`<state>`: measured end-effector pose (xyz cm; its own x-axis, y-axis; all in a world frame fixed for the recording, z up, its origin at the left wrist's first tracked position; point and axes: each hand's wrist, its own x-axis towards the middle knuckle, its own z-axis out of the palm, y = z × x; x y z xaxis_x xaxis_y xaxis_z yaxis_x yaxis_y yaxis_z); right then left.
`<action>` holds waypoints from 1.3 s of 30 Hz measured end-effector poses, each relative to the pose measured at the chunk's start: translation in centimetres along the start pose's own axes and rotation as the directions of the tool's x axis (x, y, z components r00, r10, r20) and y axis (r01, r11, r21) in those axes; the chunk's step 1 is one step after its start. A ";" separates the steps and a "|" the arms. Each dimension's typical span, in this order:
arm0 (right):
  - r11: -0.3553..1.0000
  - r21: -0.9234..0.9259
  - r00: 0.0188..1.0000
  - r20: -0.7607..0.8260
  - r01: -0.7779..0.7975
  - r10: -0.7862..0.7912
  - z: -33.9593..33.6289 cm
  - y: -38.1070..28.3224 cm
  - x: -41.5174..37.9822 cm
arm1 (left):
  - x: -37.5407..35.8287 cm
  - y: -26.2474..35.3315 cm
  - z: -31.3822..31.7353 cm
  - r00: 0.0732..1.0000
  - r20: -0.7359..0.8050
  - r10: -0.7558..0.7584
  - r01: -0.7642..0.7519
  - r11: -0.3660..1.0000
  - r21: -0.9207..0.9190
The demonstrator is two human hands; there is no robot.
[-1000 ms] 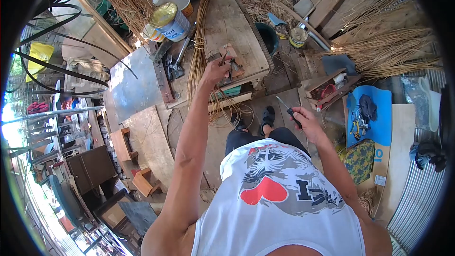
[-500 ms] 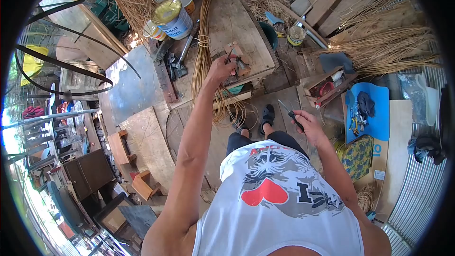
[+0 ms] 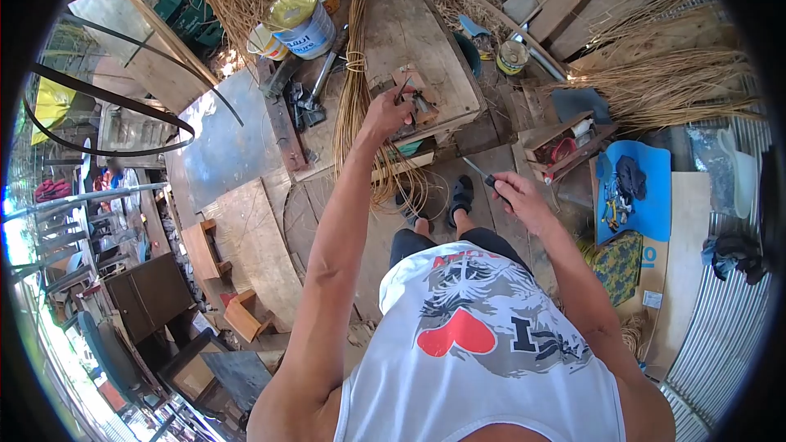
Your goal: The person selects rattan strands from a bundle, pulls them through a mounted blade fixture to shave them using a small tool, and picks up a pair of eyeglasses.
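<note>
Your right hand (image 3: 521, 200) pinches the dark handle of a thin tool (image 3: 490, 181), its slender metal end tilted out toward the far left, clear of the tabletop (image 3: 397, 24). Your left hand (image 3: 386, 117) closes its fingers on a slim dark piece (image 3: 401, 92) over the near part of the tabletop, beside a small wooden block (image 3: 422, 88); the fingers hide the piece's lower end. The tied strands (image 3: 354, 61) lie just left of that hand, their near ends looping down past the near edge. Farther left are a metal bar (image 3: 326, 68) and, beyond it, a big can (image 3: 303, 29). To the right sit an open wooden box (image 3: 565, 147) and a blue mat (image 3: 647, 209).
</note>
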<state>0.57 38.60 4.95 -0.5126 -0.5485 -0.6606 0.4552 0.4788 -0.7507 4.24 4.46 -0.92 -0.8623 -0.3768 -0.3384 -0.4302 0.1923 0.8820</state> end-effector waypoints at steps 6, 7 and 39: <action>0.961 -0.264 0.994 -0.050 0.085 -0.101 0.2 -4.0 2.4 | -0.8 0.1 0.0 0.994 -0.109 -0.015 0.011 0.999 -0.040; 0.935 -0.337 0.989 -0.048 0.115 -0.139 0.3 -4.7 3.0 | -1.1 -0.1 -0.2 0.982 -0.179 -0.056 0.048 0.998 -0.049; 0.361 -0.861 0.868 0.162 0.357 -0.470 6.0 -17.2 13.4 | -1.7 -1.7 3.6 0.933 -0.360 -0.017 -0.116 0.931 -0.347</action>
<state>-9.76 18.90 9.03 -0.5406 -0.8121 -0.2196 -0.6456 0.5678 -0.5106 5.47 7.99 -2.99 -0.7007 -0.6809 -0.2130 -0.2072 -0.0915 0.9740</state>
